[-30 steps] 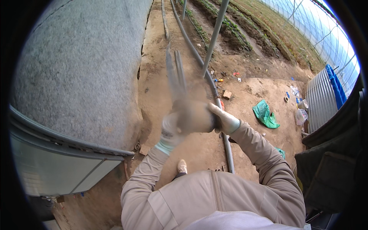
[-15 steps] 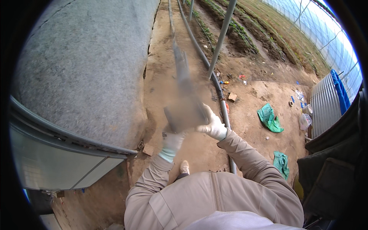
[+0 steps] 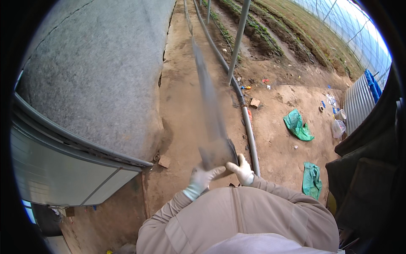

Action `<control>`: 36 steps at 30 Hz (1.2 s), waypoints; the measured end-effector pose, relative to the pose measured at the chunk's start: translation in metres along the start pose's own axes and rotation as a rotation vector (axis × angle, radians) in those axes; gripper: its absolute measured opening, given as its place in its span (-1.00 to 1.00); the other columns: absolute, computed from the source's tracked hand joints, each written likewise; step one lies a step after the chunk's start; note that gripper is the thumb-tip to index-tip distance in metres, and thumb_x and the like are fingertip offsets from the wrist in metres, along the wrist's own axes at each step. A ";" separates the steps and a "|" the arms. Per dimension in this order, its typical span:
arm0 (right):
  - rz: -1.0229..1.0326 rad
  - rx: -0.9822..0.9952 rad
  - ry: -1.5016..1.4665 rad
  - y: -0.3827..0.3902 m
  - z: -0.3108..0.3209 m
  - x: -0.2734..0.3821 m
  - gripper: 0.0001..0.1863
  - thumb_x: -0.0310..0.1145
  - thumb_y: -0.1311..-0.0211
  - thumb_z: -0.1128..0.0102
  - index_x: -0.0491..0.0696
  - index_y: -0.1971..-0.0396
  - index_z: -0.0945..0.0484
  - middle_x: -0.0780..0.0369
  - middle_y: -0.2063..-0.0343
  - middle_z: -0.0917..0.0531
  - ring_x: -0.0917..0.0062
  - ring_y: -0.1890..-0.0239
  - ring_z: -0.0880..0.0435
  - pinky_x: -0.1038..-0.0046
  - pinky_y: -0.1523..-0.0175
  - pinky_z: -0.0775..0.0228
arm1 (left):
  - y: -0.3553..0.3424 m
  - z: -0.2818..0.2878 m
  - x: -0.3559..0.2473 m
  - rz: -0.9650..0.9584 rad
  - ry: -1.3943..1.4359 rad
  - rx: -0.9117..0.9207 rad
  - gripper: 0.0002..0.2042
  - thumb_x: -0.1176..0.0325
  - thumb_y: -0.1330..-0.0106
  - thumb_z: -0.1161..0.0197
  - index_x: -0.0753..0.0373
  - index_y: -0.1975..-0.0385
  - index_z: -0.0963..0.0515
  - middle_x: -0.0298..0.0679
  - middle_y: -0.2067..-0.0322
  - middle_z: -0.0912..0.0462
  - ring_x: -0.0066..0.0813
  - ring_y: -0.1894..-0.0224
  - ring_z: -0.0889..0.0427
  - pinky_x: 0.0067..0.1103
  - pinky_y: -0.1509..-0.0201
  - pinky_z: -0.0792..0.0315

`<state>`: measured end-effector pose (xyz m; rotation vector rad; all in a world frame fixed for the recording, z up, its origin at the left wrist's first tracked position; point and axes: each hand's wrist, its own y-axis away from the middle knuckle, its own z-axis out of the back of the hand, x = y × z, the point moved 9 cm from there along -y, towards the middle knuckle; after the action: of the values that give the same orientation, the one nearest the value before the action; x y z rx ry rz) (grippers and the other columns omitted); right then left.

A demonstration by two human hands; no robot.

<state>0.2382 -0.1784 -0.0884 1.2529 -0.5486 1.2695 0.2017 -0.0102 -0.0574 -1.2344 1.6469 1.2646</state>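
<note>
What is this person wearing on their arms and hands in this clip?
Both arms are in long tan-beige sleeves of one garment with a centre front seam or zip. The left hand and right hand wear white work gloves; the left glove's cuff looks pale green.

I am holding a long, dark grey strip [image 3: 210,110] by its wide near end, in front of my chest; it is stretching away over the dirt path, narrowing and blurring toward its far tip.

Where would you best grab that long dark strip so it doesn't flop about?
At its wide near end, from both sides: the left hand and right hand already pinch the long dark strip there. It narrows and trails away forward, motion-blurred, so the near end probably gives most control.
</note>
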 end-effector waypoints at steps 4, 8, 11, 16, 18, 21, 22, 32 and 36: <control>-0.307 0.256 -0.757 0.042 -0.016 -0.033 -0.40 -0.03 -0.37 -0.12 -0.22 -0.19 -0.39 0.12 -0.09 -0.57 0.39 -0.09 -0.56 0.39 -0.21 -0.38 | 0.020 -0.018 0.032 0.227 0.029 0.063 -0.49 0.18 -0.22 -0.42 0.44 -0.04 -0.52 -0.13 -0.01 -0.63 -0.48 0.01 -0.59 -0.55 -0.09 -0.48; -0.424 0.233 -0.397 0.037 0.008 -0.036 -0.25 0.28 -0.26 -0.03 -0.07 -0.18 -0.44 0.18 -0.01 -0.62 0.46 0.05 -0.61 0.46 0.11 -0.47 | 0.014 -0.014 0.022 0.138 -0.421 0.125 -0.46 0.25 -0.24 -0.37 0.41 -0.14 -0.41 -0.11 0.06 -0.61 -0.40 0.06 -0.57 -0.51 -0.01 -0.44; -0.447 0.220 -0.516 0.021 0.017 -0.022 -0.11 0.41 -0.09 -0.14 0.12 -0.30 -0.31 0.16 -0.16 -0.52 0.29 -0.16 -0.51 0.04 -0.06 -0.35 | 0.012 -0.021 -0.006 -0.295 -1.142 0.191 -0.29 0.01 -0.14 -0.38 0.40 -0.18 -0.37 0.01 -0.09 -0.50 -0.15 -0.20 -0.41 -0.24 -0.29 -0.23; -0.654 0.349 -0.527 0.027 -0.004 -0.015 -0.01 0.46 -0.05 -0.13 0.18 -0.39 -0.16 0.19 -0.32 -0.35 0.13 -0.34 -0.29 -0.28 -0.25 0.01 | -0.002 -0.009 0.006 -0.431 -1.513 0.217 -0.09 -0.31 0.04 -0.32 0.20 -0.27 -0.37 0.05 -0.36 -0.18 0.01 -0.44 -0.05 -0.04 -0.46 0.30; -0.692 0.336 -0.539 0.027 -0.009 -0.010 -0.10 0.48 -0.05 -0.10 0.20 -0.30 -0.28 0.21 -0.24 -0.45 0.19 -0.23 -0.40 -0.15 -0.07 -0.18 | -0.004 -0.009 -0.004 -0.649 -1.413 0.113 -0.18 -0.19 0.16 -0.44 0.20 -0.12 -0.48 0.03 -0.29 -0.27 -0.01 -0.43 -0.08 -0.02 -0.45 0.23; -0.647 0.335 -0.502 0.019 -0.010 0.005 -0.15 0.51 -0.05 -0.06 0.21 -0.20 -0.36 0.23 -0.14 -0.52 0.28 -0.13 -0.45 0.12 0.08 -0.26 | -0.004 -0.006 -0.022 -0.974 -1.246 0.061 -0.31 0.00 0.34 -0.55 0.22 0.13 -0.58 -0.02 -0.09 -0.46 0.06 -0.36 -0.22 0.05 -0.40 0.07; -0.609 0.407 -0.504 0.017 -0.014 0.014 -0.14 0.52 -0.06 -0.03 0.22 -0.22 -0.35 0.24 -0.14 -0.53 0.29 -0.13 -0.46 0.15 0.08 -0.29 | -0.004 -0.004 -0.027 -1.055 -1.221 0.058 -0.32 0.02 0.35 -0.56 0.23 0.15 -0.58 -0.03 -0.07 -0.48 0.07 -0.33 -0.26 0.05 -0.38 0.03; 0.192 0.145 -0.123 -0.042 0.041 0.075 -0.04 -0.10 -0.21 -0.32 -0.07 -0.46 0.05 0.09 -0.36 -0.22 0.38 -0.40 -0.19 0.30 -0.39 -0.11 | -0.034 0.034 -0.081 -0.867 -0.718 0.007 -0.41 0.18 0.12 -0.62 0.36 0.10 -0.58 -0.04 0.10 -0.59 -0.12 0.04 -0.59 -0.34 -0.09 -0.45; 0.507 0.231 -0.298 -0.053 0.017 0.102 0.04 0.12 -0.20 -0.23 -0.15 -0.46 0.10 0.08 -0.43 -0.07 0.28 -0.46 -0.05 0.22 -0.45 0.04 | -0.039 0.033 -0.096 -0.730 -0.383 -0.029 -0.57 0.31 -0.05 -0.55 0.33 0.11 -0.59 -0.17 0.13 -0.64 -0.40 0.13 -0.60 -0.50 0.06 -0.50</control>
<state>0.3216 -0.1431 -0.0146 1.5710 -1.0032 1.6075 0.2668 0.0442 0.0113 -1.3331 0.7881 0.9702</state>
